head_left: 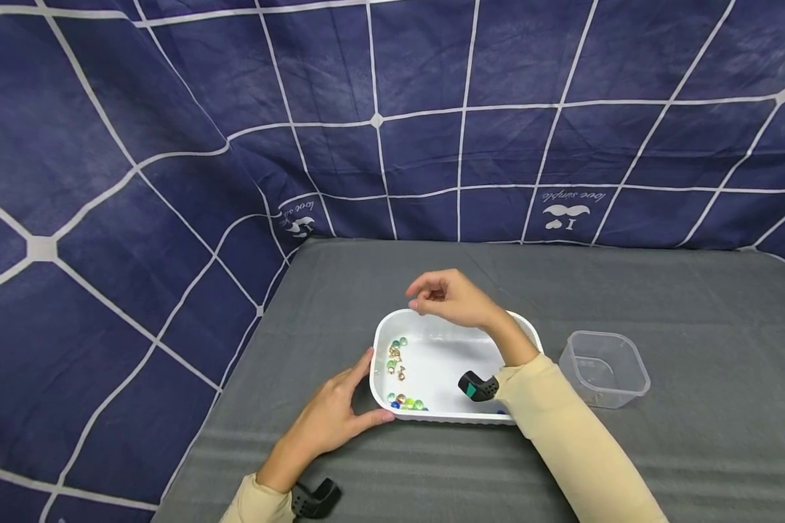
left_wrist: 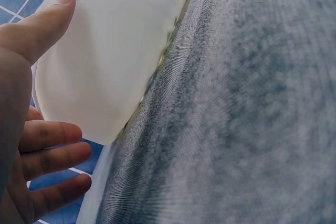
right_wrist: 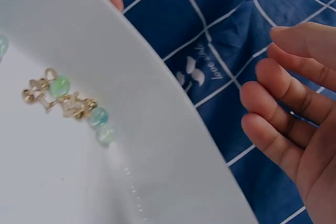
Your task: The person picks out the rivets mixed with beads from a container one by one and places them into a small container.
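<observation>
A white plastic tray (head_left: 445, 363) lies on the grey cloth with glass marbles (head_left: 410, 404) in its near left corner. Small gold charms (right_wrist: 79, 106) lie with a few pale green and blue marbles along the left inner side. My left hand (head_left: 332, 412) frames the tray's left end, thumb at the near left corner and fingers along the left side. In the left wrist view, three fingertips (left_wrist: 79, 150) are off the tray wall. Over the far rim, my right hand (head_left: 454, 298) hovers, fingers loosely curled, nothing seen in it. Its forearm hides the tray's right part.
A clear plastic container (head_left: 605, 369) stands to the right of the tray, close to the right sleeve. Behind and to the left hangs a dark blue curtain (head_left: 419, 160) with white grid lines. Grey cloth (head_left: 713, 349) covers the work surface.
</observation>
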The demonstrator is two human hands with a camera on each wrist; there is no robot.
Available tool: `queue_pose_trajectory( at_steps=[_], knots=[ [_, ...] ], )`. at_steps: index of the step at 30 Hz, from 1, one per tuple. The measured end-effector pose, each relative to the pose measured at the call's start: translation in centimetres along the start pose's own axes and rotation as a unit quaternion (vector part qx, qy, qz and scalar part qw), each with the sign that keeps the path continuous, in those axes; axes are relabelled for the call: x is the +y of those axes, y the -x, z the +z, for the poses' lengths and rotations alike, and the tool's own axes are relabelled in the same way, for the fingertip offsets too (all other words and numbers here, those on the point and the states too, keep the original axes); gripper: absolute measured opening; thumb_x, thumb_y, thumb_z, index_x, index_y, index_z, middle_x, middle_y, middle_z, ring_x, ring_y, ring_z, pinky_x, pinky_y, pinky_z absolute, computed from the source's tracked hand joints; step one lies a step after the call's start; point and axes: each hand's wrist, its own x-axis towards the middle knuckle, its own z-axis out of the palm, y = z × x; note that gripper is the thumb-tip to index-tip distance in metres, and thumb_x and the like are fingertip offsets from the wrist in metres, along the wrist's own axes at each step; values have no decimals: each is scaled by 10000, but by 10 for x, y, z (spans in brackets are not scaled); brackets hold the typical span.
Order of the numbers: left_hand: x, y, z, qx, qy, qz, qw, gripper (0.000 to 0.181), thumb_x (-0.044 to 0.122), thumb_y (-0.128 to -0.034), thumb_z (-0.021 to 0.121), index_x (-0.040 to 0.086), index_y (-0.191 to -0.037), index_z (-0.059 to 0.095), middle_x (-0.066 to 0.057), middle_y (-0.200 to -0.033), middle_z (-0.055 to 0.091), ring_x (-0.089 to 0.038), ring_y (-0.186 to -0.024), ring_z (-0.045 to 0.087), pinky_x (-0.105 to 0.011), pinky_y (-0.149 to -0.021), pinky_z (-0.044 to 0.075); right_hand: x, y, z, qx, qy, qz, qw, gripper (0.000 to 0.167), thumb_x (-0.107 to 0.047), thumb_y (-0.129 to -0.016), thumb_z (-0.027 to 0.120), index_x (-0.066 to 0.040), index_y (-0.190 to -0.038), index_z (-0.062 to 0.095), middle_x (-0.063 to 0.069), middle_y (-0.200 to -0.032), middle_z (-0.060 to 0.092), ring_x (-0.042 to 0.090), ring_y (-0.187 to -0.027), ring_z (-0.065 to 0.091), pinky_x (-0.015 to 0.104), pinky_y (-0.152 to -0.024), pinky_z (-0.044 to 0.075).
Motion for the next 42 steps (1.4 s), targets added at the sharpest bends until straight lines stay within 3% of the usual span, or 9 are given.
queue_pose_trajectory(
  at_steps=[3, 10, 20, 26, 35, 42],
  knots=[
    [0, 0, -1, -7, -22, -30, 10000, 998, 441, -759, 841, -26, -1503, 366, -178, -1370, 572, -315, -1232, 565, -473, -992, 472, 2, -3, 3, -229, 3, 76, 9997, 139, -10, -905, 689, 60, -1025, 691, 70, -780, 676, 334, -734, 616, 236, -638, 490],
    [-1, 2, -1, 1, -11, -96, 10000, 999, 445, -760, 839, -12, -1509, 362, -176, -1363, 578, -315, -1225, 570, -474, -986, 475, 4, -5, 9, -644, -4, 225, 9977, 196, -9, -891, 700, 109, -1045, 672, 62, -796, 683, 178, -735, 632, 240, -697, 537],
    [-1, 3, 0, 17, -80, -59, 9999, 1000, 471, -762, 828, 3, -1513, 364, -153, -1347, 598, -302, -1214, 580, -466, -983, 478, 14, -6, 18, -1243, 47, 181, 9921, 159, 37, -869, 684, 104, -1014, 687, 3, -770, 672, 94, -680, 589, 208, -622, 484],
    [-1, 2, 0, 23, -58, -42, 10000, 1001, 467, -761, 831, -11, -1507, 367, -152, -1357, 590, -305, -1220, 575, -469, -986, 476, 17, -8, 24, -1611, 349, 212, 9861, 112, 22, -853, 702, 63, -957, 710, -35, -738, 648, 46, -627, 525, 189, -565, 429],
    [-1, 0, 0, 110, -137, 171, 9997, 994, 476, -769, 823, -28, -1499, 373, -184, -1348, 588, -312, -1209, 584, -462, -977, 485, 25, -7, 32, -2324, 381, 293, 9714, 143, 92, -827, 637, 73, -943, 719, 34, -751, 685, 12, -613, 528, 168, -538, 423],
    [-1, 0, 0, 108, -159, 214, 9996, 991, 485, -771, 818, -46, -1486, 383, -183, -1332, 601, -318, -1203, 588, -463, -981, 482, 25, -3, 37, -2946, 464, 762, 9514, 122, 98, -820, 680, 60, -919, 740, -30, -716, 662, 0, -609, 499, 156, -565, 404]
  ],
)
